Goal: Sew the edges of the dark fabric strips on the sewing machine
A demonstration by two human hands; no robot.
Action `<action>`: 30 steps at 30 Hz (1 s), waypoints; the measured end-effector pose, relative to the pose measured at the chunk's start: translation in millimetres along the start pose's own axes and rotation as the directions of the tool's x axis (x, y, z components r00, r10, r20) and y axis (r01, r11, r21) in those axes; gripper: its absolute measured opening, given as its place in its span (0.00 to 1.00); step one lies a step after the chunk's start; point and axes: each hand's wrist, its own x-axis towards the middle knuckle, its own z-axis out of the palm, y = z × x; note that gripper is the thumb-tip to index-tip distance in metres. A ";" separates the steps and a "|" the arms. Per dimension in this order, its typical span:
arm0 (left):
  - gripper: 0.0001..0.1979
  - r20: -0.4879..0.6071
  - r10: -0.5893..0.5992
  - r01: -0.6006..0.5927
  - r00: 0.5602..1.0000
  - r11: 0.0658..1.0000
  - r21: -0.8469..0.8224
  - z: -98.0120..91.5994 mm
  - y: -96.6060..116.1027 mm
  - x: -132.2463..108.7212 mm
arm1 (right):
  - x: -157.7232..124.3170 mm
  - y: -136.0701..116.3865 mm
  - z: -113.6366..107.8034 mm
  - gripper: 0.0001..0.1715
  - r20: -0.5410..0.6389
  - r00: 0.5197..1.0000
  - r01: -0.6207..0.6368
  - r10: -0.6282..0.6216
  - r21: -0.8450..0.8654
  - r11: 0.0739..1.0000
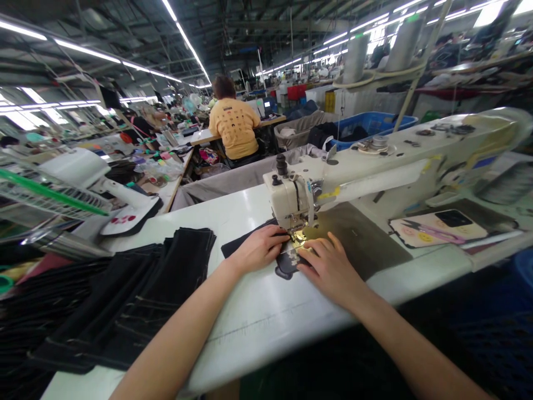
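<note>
A dark denim piece (pixel 234 245) lies under my left hand (pixel 261 245) at the sewing machine (pixel 289 197). My left fingers are bent together on the cloth, their tips just left of the presser foot. On the needle's right side, my right hand (pixel 331 266) has its fingers apart, with the tips by the shiny brass-coloured plate (pixel 300 238). I see nothing held in it. The cloth's edge under the needle is mostly hidden by the fingers and foot. Left of my arm, a stack of black denim pieces (pixel 145 294) with pale stitching covers the table.
A phone in a patterned case (pixel 441 226) lies on the right of the table (pixel 258 328), pink-handled scissors (pixel 437 232) on top. A white lamp-like device (pixel 120 203) stands left. Behind are a blue basket (pixel 375 123) and a seated person in yellow (pixel 234 125).
</note>
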 end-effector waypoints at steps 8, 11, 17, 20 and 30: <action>0.22 0.004 -0.089 0.089 0.996 0.996 0.008 -4.6 -4.5 -17.5 | -16.2 2.0 -1.6 0.15 -0.057 0.998 -0.024 0.025 0.019 1.000; 0.10 0.059 -0.293 0.262 0.954 0.914 0.309 -17.0 15.1 -26.4 | -21.8 2.9 -3.5 0.16 -0.077 0.996 -0.035 0.039 0.051 0.998; 0.13 0.095 -0.594 0.443 0.799 0.687 0.576 -34.6 50.1 -41.9 | -35.2 -9.8 -8.6 0.23 -0.061 0.996 0.073 -0.064 0.163 0.984; 0.13 0.076 -0.663 0.501 0.745 0.631 0.592 -35.1 57.4 -44.5 | -39.1 -13.1 -8.3 0.23 -0.048 0.995 0.098 -0.092 0.155 0.983; 0.20 0.071 -0.072 0.052 0.995 0.966 0.252 15.1 79.0 -22.3 | -36.8 -6.8 -6.7 0.21 -0.017 0.993 0.121 -0.120 0.189 0.975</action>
